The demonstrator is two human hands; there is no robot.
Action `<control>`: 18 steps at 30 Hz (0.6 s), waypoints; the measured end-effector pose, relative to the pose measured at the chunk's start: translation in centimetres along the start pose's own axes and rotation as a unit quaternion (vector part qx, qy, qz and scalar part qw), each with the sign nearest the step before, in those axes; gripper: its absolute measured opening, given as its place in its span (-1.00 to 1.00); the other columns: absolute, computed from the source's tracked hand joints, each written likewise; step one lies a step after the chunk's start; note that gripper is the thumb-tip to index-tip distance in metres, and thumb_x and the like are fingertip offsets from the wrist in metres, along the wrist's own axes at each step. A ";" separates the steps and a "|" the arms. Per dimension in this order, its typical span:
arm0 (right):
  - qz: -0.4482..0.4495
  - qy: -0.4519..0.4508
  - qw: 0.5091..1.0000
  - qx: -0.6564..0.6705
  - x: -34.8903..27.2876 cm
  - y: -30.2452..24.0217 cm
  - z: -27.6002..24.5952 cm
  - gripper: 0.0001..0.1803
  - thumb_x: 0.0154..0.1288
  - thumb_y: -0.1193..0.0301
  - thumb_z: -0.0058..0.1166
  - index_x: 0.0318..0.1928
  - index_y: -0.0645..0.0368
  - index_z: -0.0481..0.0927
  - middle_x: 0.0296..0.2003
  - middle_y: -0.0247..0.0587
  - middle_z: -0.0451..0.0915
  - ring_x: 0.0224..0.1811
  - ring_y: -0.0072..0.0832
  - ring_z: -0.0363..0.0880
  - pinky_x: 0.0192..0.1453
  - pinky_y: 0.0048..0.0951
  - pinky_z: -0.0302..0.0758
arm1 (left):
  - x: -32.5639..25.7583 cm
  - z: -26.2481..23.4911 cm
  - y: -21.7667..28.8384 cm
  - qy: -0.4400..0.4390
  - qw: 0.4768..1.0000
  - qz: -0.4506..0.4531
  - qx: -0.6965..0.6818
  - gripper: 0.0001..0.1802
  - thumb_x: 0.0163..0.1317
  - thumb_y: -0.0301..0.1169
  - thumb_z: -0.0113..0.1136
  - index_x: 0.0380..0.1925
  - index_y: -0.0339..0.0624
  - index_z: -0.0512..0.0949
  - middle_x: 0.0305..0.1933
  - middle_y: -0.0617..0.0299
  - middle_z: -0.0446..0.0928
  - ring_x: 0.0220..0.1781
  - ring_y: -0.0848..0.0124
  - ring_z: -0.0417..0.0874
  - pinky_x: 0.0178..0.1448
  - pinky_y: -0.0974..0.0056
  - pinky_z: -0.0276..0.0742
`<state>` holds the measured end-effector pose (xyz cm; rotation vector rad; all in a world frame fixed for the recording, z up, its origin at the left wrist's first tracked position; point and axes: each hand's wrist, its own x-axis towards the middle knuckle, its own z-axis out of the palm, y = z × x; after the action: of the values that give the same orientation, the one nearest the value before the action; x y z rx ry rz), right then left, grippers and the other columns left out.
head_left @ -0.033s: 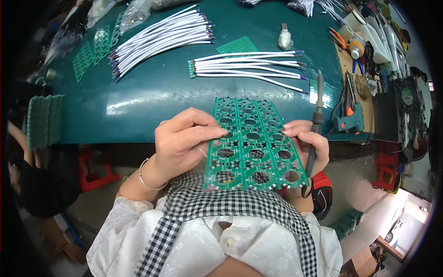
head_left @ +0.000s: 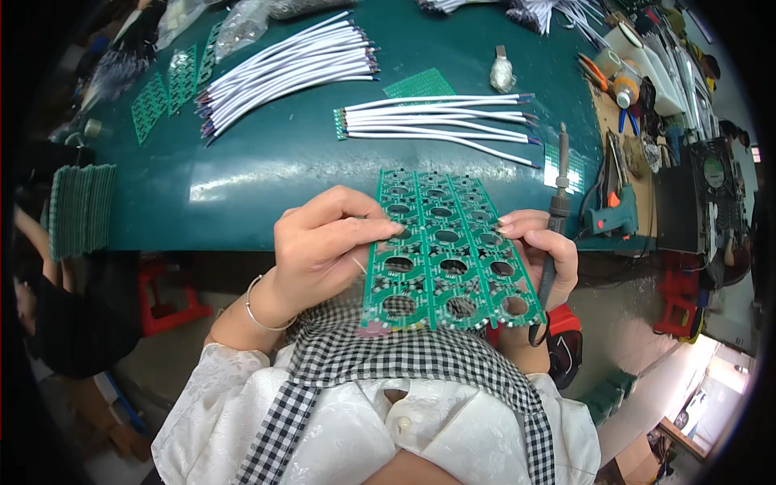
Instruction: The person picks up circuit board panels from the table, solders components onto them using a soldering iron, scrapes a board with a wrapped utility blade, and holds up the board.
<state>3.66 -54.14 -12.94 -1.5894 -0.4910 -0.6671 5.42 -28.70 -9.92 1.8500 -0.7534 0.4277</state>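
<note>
A green circuit board panel with rows of round cutouts is held tilted over my lap, just off the table's near edge. My left hand pinches its left side between thumb and fingers. At the right side, my right hand grips the panel's edge with the fingertips. The same hand also keeps a soldering iron, its tip pointing up and away. Beyond the panel, several white cables lie joined to a narrow green board strip.
A large bundle of white cables lies at the far left. Stacked green boards stand at the left edge. A flat green board lies behind the joined cables. At right are a teal glue gun and orange-handled pliers.
</note>
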 end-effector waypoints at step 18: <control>0.042 0.024 0.999 -0.006 3.3 5.3 2.1 -0.76 0.16 0.77 0.16 -0.16 0.29 0.59 -0.24 -0.09 0.67 -0.17 -0.39 0.69 -0.18 -0.50 0.63 | 3.6 0.6 -4.2 0.061 0.996 0.012 0.067 -0.59 -0.18 -0.87 0.17 -0.32 -0.25 0.70 -0.34 0.14 0.63 -0.40 0.37 0.64 -0.37 0.37 0.52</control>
<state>9.93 -53.01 -14.77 -1.5927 -0.3830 -0.6439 10.92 -29.26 -10.88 1.9224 -0.6780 0.6141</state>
